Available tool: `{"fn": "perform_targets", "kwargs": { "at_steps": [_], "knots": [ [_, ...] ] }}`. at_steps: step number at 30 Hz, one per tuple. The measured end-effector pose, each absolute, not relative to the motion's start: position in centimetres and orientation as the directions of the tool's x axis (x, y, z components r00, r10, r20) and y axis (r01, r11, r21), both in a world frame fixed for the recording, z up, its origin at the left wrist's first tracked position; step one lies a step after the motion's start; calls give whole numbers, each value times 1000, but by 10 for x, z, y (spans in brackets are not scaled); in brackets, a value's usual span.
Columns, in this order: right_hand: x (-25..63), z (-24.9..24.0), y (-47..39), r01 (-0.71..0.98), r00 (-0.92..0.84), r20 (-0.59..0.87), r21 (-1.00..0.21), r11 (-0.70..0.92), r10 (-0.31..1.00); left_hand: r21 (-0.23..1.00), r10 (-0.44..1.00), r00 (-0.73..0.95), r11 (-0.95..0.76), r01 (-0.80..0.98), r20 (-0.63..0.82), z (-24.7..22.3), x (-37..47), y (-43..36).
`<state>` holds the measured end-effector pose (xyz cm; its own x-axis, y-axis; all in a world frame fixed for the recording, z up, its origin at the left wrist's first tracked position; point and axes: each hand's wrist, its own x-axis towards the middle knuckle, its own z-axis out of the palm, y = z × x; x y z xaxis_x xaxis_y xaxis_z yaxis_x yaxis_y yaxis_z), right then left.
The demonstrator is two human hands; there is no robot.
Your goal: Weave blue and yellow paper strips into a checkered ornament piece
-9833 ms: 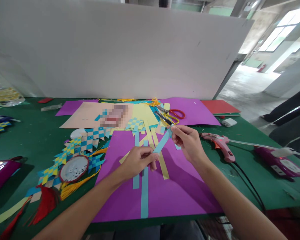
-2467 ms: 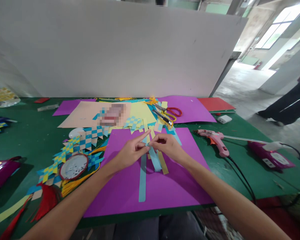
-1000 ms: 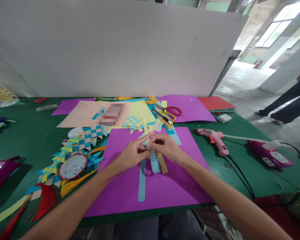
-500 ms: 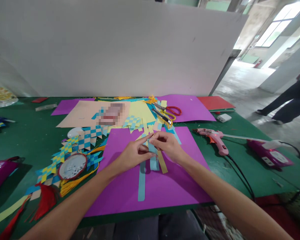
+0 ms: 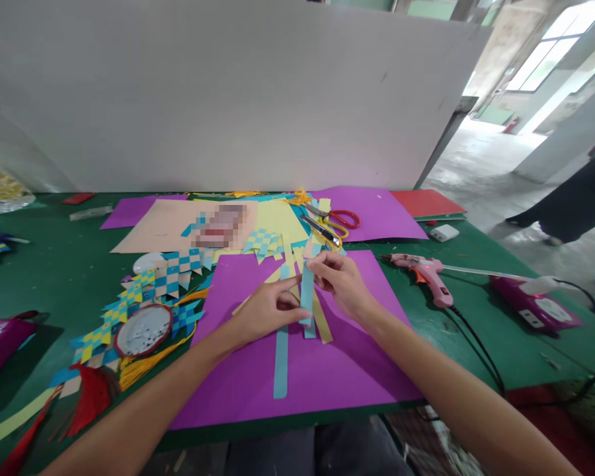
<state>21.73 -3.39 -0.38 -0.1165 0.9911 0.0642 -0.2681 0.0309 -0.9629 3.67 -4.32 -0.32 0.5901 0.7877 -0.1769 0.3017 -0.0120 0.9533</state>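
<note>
Between my hands stands a light blue paper strip (image 5: 307,291) over a purple sheet (image 5: 238,390). My right hand (image 5: 344,281) pinches its upper end. My left hand (image 5: 270,305) has its thumb against the strip's lower part and its index finger near the upper part; the fingertips behind the strip are hidden. Another blue paper strip (image 5: 281,363) lies flat on the purple sheet under my left hand. Pale yellow paper strips (image 5: 321,318) lie beneath the hands, one slanting out to the right.
A pink glue gun (image 5: 429,274) lies at the right, its cable trailing forward. Scissors (image 5: 344,218) and a box cutter (image 5: 322,231) lie behind the hands. At the left are woven paper pieces (image 5: 176,271), a dish of small dark beads (image 5: 143,329) and a red tassel (image 5: 93,396).
My right hand has moved slightly up and right, drawing the blue strip's upper end up, so the strip now stands straighter. My left thumb has stayed at its lower part.
</note>
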Motion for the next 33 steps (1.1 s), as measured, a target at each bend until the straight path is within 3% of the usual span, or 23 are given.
{"fn": "perform_targets", "kwargs": {
  "at_steps": [11, 33],
  "knots": [
    [218, 0, -35, -300, -87, 54, -953, 26, 995, 970, 718, 676, -5, 244, -166, 4, 38, -46],
    [218, 4, -36, -307, -74, 49, -951, 24, 996, 959, 734, 667, -77, 272, -130, 2, 36, -44]
  ]
}}
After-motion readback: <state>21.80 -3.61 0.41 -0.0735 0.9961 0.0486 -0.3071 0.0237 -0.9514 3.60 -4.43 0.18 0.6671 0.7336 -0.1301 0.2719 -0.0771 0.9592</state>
